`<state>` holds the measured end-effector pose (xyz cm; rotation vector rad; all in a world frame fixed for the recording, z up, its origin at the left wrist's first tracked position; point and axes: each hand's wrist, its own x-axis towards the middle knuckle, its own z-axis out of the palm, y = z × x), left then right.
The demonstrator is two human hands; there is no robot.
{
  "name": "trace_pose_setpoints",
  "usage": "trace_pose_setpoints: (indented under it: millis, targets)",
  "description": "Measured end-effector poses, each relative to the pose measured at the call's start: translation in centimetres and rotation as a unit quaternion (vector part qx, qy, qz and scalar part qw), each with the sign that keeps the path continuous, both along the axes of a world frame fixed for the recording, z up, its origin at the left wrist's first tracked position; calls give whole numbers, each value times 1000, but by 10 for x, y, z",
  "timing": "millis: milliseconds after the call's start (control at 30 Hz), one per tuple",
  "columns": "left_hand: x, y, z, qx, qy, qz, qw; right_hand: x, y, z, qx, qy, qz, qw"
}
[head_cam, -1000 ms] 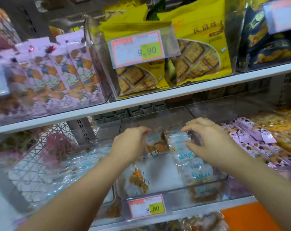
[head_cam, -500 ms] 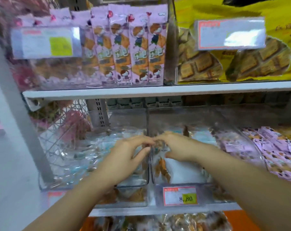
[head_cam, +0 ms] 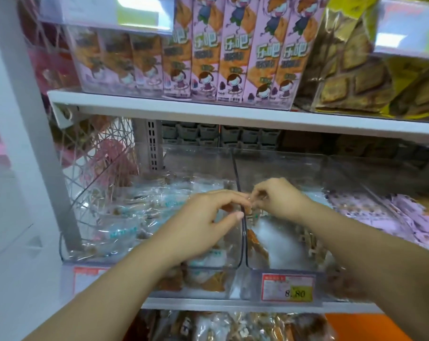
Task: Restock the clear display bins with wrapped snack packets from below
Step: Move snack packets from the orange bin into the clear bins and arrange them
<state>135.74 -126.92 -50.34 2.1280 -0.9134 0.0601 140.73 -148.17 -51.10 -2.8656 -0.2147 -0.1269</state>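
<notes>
A small wrapped snack packet (head_cam: 253, 210) is hanging just above the dark wall between two clear bins, and the right hand (head_cam: 281, 199) is pinching it with curled fingertips. The left hand (head_cam: 203, 220) is reaching in beside it, thumb and forefinger curling towards the same packet; blur is hiding whether it is gripping. The left bin (head_cam: 196, 163) is holding a heap of clear-wrapped packets with teal print (head_cam: 139, 215). The middle bin (head_cam: 282, 168) is showing white floor and a few orange-brown snacks (head_cam: 257, 247) behind a price tag (head_cam: 288, 287) reading 8.80. A third bin (head_cam: 356, 173) on the right is carrying purple packets (head_cam: 385, 217). Above, pink boxes (head_cam: 233, 57) are standing beside yellow cracker bags (head_cam: 356, 77).
</notes>
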Motion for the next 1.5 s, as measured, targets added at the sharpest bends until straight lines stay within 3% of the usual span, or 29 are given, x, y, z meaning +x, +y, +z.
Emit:
trace_pose_setpoints:
  millis: [333, 500, 667, 800, 900, 1033, 1100, 1267, 1333, 1400, 1500]
  targets:
    - [-14, -11, 11, -93, -10, 78, 993, -90, -11, 64, 194, -90, 33, 976]
    - [-25, -18, 16, -71, -27, 63, 995, -111, 6, 73, 242, -126, 98, 957]
    - [-25, -15, 16, -182, 23, 101, 978, -108, 3, 64, 364, -86, 89, 923]
    - [-26, -14, 22, -186, 17, 112, 976, -108, 4, 57, 145, -174, 102, 969]
    - [-28, -14, 27, -175, -28, 130, 976, -107, 4, 59, -35, -328, 65, 942]
    - [-31, -16, 33, -145, -83, 143, 976, -113, 7, 56, -128, -394, 76, 907]
    - [-34, -20, 34, -128, -98, 138, 977, -115, 8, 53, -126, -396, 90, 905]
    - [-39, -25, 30, -130, -93, 104, 982, -117, 3, 55, -12, -326, 88, 941]
    - [-38, -26, 28, -144, -77, 84, 983, -121, 2, 57, 90, -264, 56, 959]
    - [-37, -26, 26, -148, -58, 60, 985, -123, 0, 58, 225, -212, 15, 951]
    - [-34, -28, 20, -164, 4, 41, 986, -119, -4, 54, 395, -143, -8, 908]
